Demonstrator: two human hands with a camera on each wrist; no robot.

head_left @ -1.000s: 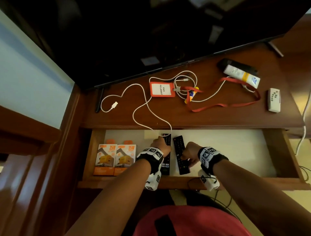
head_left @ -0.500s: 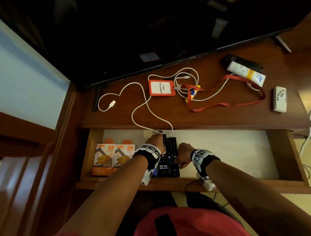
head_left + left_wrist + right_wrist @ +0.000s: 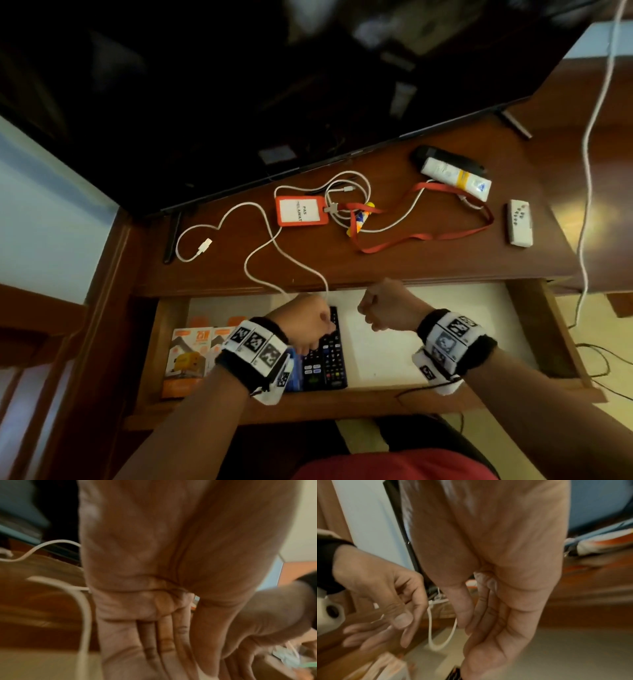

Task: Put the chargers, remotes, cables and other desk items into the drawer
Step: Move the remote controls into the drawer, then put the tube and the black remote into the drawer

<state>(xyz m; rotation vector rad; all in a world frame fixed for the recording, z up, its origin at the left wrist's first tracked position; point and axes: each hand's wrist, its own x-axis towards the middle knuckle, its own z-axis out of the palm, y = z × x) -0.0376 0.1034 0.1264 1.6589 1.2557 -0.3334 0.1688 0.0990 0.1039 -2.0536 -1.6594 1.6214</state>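
Two black remotes [image 3: 325, 359] lie side by side in the open drawer [image 3: 342, 404], right of two orange charger boxes [image 3: 191, 356]. My left hand [image 3: 308, 325] hovers over the remotes' far ends with relaxed fingers [image 3: 154, 635] and holds nothing. My right hand [image 3: 380, 308] is lifted over the drawer's bare floor, empty, its fingers [image 3: 488, 615] hanging loose. A white cable [image 3: 267, 246] runs over the desk and loops down over the edge into the drawer [image 3: 436, 635] between the two hands.
On the desk lie an orange badge holder [image 3: 301, 210] with a red lanyard [image 3: 428, 236], a white tube [image 3: 455, 178] on a black remote [image 3: 442, 157], and a small white remote [image 3: 520, 222]. A dark TV [image 3: 274, 85] stands behind. Another cord [image 3: 589, 171] hangs at the right.
The two remotes, apart a second ago, now lie together in the drawer. Both hands have come off them; the right hand has lifted up and to the right.
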